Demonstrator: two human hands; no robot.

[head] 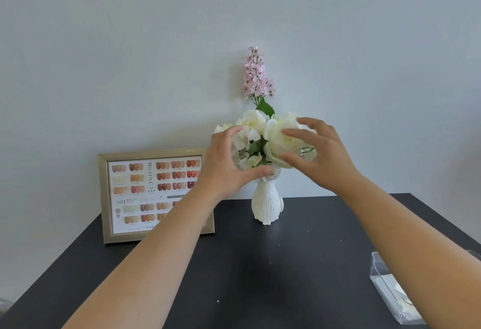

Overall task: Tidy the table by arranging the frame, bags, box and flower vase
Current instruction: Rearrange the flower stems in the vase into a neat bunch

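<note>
A white flower vase (267, 205) stands near the back edge of the dark table (247, 276), against the wall. It holds white roses (253, 120) and a tall pink flower spike (256, 76). My left hand (226, 164) cups the left side of the bouquet, thumb at the vase neck, fingers spread. My right hand (317, 151) reaches to the right side, fingers apart and touching a large white rose (279, 146). A gold frame (109, 198) with a nail-colour chart leans upright to the left of the vase, partly behind my left forearm.
A clear plastic box (390, 292) lies at the table's right edge, partly hidden by my right forearm. The plain pale wall rises directly behind the table. No bags are in view.
</note>
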